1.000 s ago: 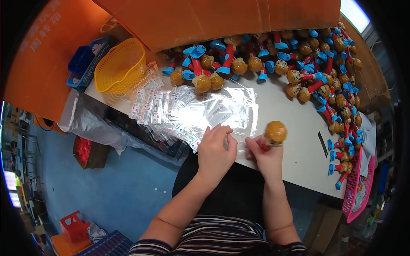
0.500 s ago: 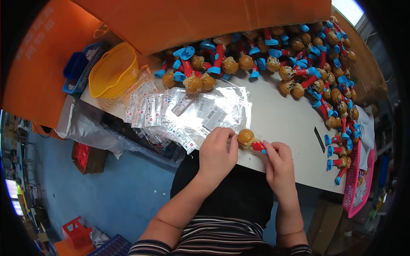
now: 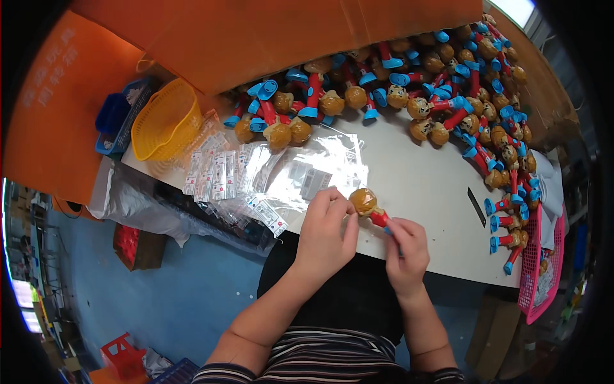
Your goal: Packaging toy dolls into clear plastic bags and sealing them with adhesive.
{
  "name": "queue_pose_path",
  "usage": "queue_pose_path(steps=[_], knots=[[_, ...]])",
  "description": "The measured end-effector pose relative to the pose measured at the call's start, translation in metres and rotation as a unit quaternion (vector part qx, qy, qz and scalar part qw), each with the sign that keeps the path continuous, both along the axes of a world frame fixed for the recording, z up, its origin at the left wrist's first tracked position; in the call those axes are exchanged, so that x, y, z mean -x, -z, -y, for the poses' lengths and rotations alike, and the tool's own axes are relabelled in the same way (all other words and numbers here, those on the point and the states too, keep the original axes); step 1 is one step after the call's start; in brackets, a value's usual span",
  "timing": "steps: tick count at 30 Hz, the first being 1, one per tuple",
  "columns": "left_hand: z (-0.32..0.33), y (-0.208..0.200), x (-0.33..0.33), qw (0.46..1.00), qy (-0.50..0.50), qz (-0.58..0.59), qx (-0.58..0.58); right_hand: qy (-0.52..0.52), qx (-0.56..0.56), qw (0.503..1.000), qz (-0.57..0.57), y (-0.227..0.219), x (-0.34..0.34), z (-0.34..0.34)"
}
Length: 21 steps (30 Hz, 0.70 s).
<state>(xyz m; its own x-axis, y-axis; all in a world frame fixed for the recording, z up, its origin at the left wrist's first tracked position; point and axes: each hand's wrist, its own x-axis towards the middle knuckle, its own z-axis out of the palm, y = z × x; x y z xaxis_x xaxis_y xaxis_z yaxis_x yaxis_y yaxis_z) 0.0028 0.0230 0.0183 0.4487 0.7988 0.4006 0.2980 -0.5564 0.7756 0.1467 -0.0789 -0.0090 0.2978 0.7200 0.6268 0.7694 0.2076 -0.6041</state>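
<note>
The figurine (image 3: pixel 366 205) in the right hand (image 3: pixel 408 253) has swung leftward, its brown head now at the left hand (image 3: pixel 326 233)

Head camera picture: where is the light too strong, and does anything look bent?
In the head view, glare whitens parts of the clear bags; in the same head view, the toy has a shiny brown head; the head view's fisheye lens curves the table's front edge, and its corners go black.
</note>
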Motion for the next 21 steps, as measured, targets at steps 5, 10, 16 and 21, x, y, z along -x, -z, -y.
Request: queue_pose_path(steps=[5,10,16,21], knots=[[0.003,0.001,-0.008,0.998,0.049,-0.004,-0.031,-0.097,0.021,0.992,0.077,-0.001,-0.004,0.001],[-0.003,0.008,-0.003,0.994,0.102,-0.032,-0.009,-0.074,0.134,0.988,-0.010,-0.008,-0.007,0.004],[0.001,0.009,0.006,0.998,0.050,-0.021,0.022,-0.025,0.197,0.979,-0.036,-0.020,-0.018,0.033],[0.006,0.006,0.003,0.999,0.046,-0.019,0.008,0.008,0.170,0.984,-0.058,-0.012,-0.011,0.036]])
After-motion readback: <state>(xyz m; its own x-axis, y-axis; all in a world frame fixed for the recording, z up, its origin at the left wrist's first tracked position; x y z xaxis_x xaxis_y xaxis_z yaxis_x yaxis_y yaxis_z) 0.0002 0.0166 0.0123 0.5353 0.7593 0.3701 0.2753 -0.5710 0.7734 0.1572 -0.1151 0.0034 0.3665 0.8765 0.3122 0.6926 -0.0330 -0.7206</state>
